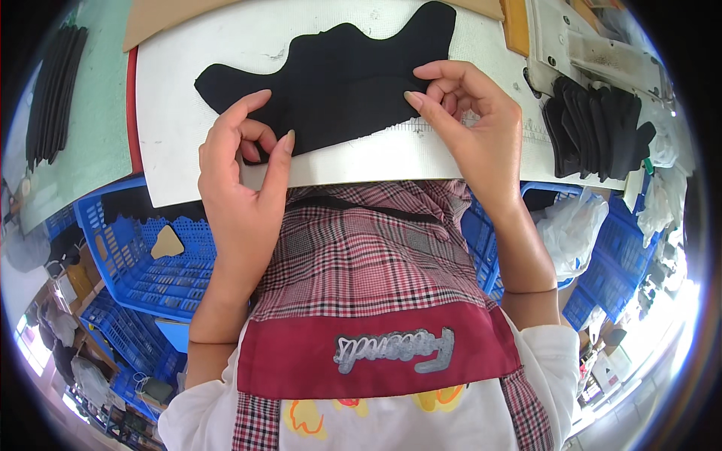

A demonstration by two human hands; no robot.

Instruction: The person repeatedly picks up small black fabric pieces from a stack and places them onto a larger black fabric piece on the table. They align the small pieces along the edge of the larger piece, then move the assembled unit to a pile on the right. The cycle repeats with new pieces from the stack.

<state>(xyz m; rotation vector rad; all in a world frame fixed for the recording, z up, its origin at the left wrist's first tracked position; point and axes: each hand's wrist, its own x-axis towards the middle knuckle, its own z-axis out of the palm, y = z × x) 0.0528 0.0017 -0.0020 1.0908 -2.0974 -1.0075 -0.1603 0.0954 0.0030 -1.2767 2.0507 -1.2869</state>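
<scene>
A flat black fabric piece (342, 86) with a wavy far edge and two flared ends lies on the white work surface (177, 128). My left hand (244, 154) is at its near left part, thumb and index finger spread apart, the other fingers curled by the near corner. Over the right part is my right hand (477, 113). Its thumb and index fingertips rest at the fabric with a gap between them, and its other fingers bend inward. Neither hand shows a closed grip on the cloth.
Stacked black pieces (594, 131) lie at the right beside a pale machine part (613, 60). More dark strips (56, 94) rest on the green surface (98, 113) at the left. A blue crate (150, 282) sits below the table's left edge; a white plastic bag (568, 229) hangs at the right.
</scene>
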